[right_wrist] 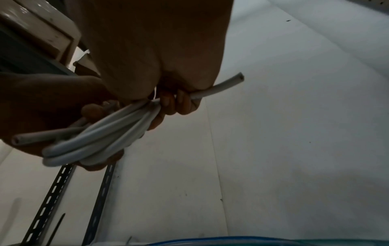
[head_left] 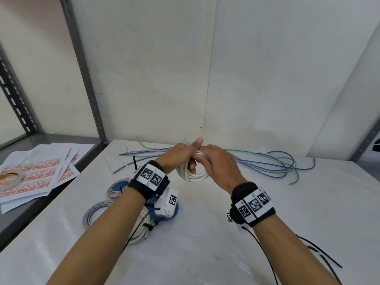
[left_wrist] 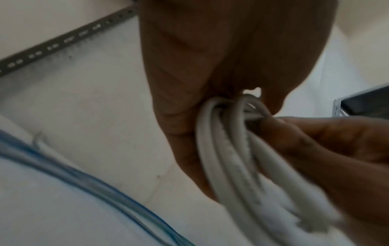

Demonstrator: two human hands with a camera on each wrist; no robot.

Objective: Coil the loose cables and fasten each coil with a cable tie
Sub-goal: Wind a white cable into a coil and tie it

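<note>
Both hands meet over the far middle of the white table (head_left: 205, 233) and hold one white cable coil (head_left: 195, 173). The left hand (head_left: 176, 156) has its fingers curled round the loops at the top of the coil, and its pointing finger sticks out straight toward the wall. The right hand (head_left: 218, 161) lies over the right side of the coil, and its fingers (right_wrist: 168, 103) are curled round the loops too. In the right wrist view one cut end of the white cable (right_wrist: 238, 78) pokes out past the fingers, and another cut end (right_wrist: 16, 139) sticks out on the other side. In the head view the coil hangs just above the table, with one loose end pointing down toward the person. Behind the hands, loose blue and green cables (head_left: 275, 163) lie spread on the table, running left and right. Near the left arm lie coils that are already wound: two blue and silver ones (head_left: 117, 187) and, partly hidden under the wrist, a white one (head_left: 139, 231) and a blue one. Black cable ties (head_left: 320, 256) lie on the table near the right arm, and one more black tie (head_left: 134, 162) sits close to the left wrist. On the grey shelf at the left lie sheets of red stickers (head_left: 39, 177) and a roll of tape (head_left: 10, 178).
</note>
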